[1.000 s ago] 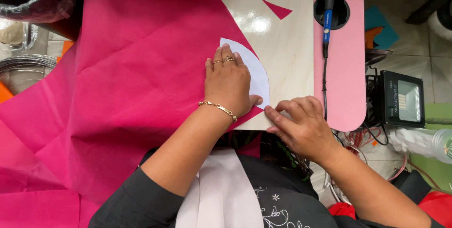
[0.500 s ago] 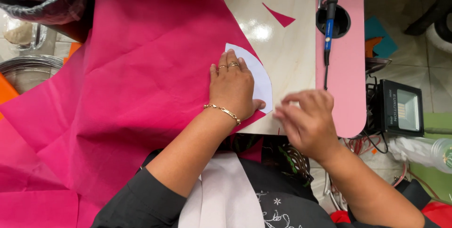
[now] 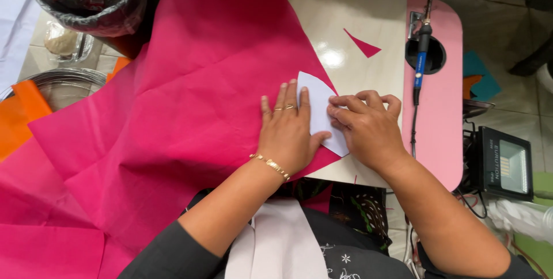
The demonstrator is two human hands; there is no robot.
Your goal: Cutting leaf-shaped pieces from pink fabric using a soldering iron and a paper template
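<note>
White paper template (image 3: 318,109) is laid on the pink fabric sheet (image 3: 190,112) at the worktop (image 3: 351,19) edge. Left hand (image 3: 286,135) is pressed flat, fingers spread; right hand (image 3: 368,126) fingers are curled onto the template's edge. Both judged light, limp, slide-prone; best pinned flat, lifted by edges.
</note>
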